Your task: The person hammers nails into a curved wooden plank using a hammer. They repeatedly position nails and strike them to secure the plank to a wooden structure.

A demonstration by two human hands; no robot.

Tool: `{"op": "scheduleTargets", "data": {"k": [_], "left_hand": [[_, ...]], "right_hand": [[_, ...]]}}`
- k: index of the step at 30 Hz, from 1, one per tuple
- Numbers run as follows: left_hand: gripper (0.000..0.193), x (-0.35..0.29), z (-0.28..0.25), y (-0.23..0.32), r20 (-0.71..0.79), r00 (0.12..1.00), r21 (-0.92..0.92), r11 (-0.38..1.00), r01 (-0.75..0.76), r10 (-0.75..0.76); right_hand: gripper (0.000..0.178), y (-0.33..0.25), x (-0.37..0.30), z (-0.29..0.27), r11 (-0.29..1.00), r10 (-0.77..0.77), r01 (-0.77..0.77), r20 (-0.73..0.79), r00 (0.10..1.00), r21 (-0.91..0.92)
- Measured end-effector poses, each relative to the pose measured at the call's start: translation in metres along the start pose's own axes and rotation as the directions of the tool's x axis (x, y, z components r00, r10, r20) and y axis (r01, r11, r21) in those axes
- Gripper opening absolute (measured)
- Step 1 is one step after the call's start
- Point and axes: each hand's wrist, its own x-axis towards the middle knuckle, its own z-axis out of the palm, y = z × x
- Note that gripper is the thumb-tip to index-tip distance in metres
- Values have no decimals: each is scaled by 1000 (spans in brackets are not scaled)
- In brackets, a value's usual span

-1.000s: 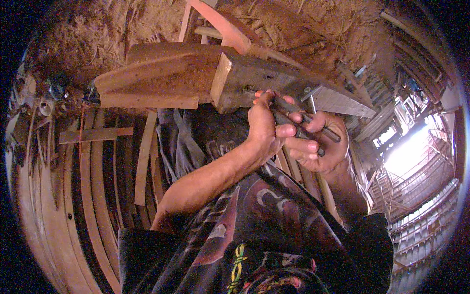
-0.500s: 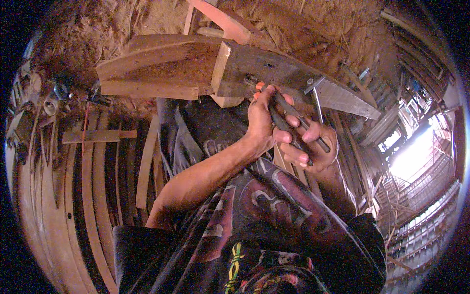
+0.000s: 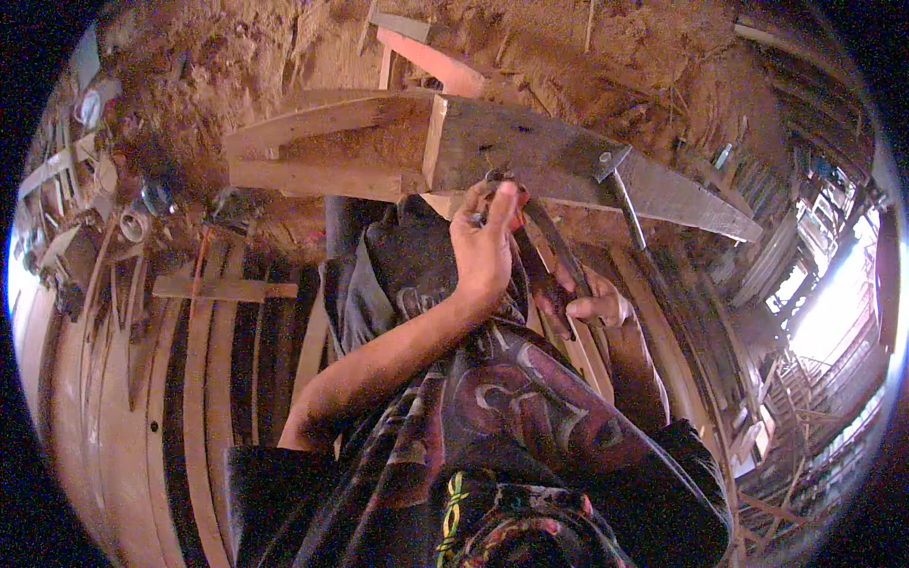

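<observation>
Long-handled pliers [image 3: 549, 232], with dark handles and some orange near the head, slant between my hands in front of a weathered wooden beam [image 3: 530, 142]. My right hand [image 3: 598, 301] is closed around the handle ends. At the head end, my left hand [image 3: 485, 241] has its fingers curled about the pliers, thumb pointing up; its fingers partly hide the jaws, close to the beam's lower edge. A hammer [image 3: 626, 194] rests with its head on the beam, right of the pliers, its shaft hanging down toward me.
Curved wooden pieces [image 3: 312, 175] join the beam at left. Behind it, a pinkish-orange wooden piece [image 3: 431, 62] lies on brown, debris-strewn ground. Long planks [image 3: 194, 379] run along the left, with a short board [image 3: 227, 289] across them. Assorted clutter [image 3: 133, 222] lies far left.
My right hand has moved down and the handles are spread wider. My left hand has shifted slightly left and down, thumb now raised. The whole view has shifted a little.
</observation>
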Motion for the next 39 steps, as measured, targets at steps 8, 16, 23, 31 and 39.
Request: {"op": "scheduleTargets", "data": {"k": [8, 16, 23, 31, 39], "left_hand": [[30, 0, -46, 47, 42, 998, 36, 998, 53, -54], [14, 12, -110, 70, 349, 936, 281, 958, -66, -38], [20, 34, -110, 103, 368, 878, 166, 908, -385, 306], [41, 1, -100, 46, 309, 919, 263, 907, -330, 245], [24, -29, -47, -49, 314, 887, 395, 803, -446, 339]], "right_hand": [[52, 48, -7, 25, 984, -61, 49, -67, 996, -171], [48, 101, -6, 77, 927, -187, 141, -102, 977, -347], [77, 163, -3, 47, 853, -359, 257, -152, 921, -454], [61, 82, -1, 88, 879, -433, 417, -22, 901, -231], [57, 55, 14, 2, 32, -637, 402, 291, 714, -915]]}}
